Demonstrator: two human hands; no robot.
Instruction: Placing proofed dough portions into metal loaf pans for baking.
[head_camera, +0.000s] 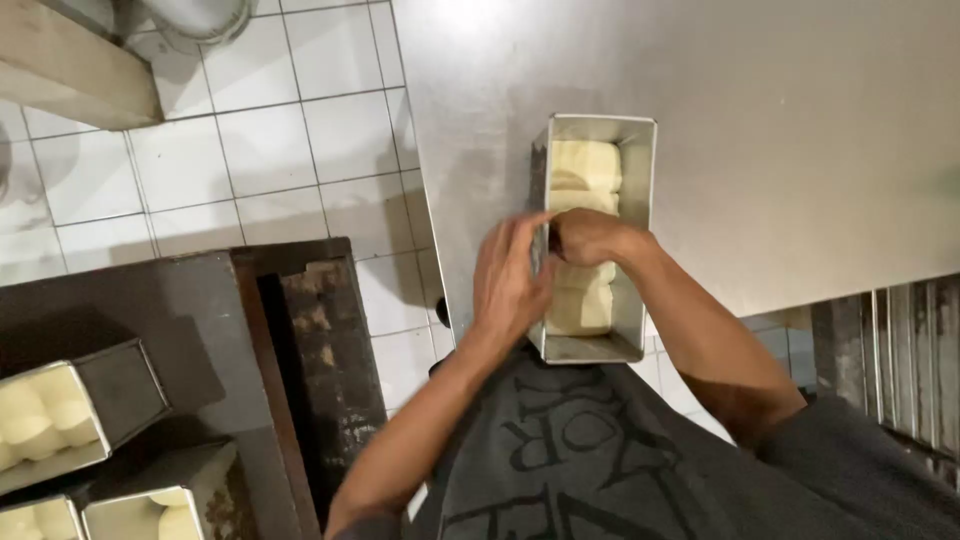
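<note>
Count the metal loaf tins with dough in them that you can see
4. One rectangular metal loaf tin on the steel table, under both hands. Three dark tins at lower left, and cut off by the frame edge. More may lie outside the view.

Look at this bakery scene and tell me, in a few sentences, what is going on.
A person stands at a steel table, both hands at a long metal loaf tin holding pale dough pieces. The left hand grips the tin's side wall, while the right hand reaches inside, onto the dough in the middle. To the lower left, more tins with dough sit on a dark surface above the white tiled floor.
</note>
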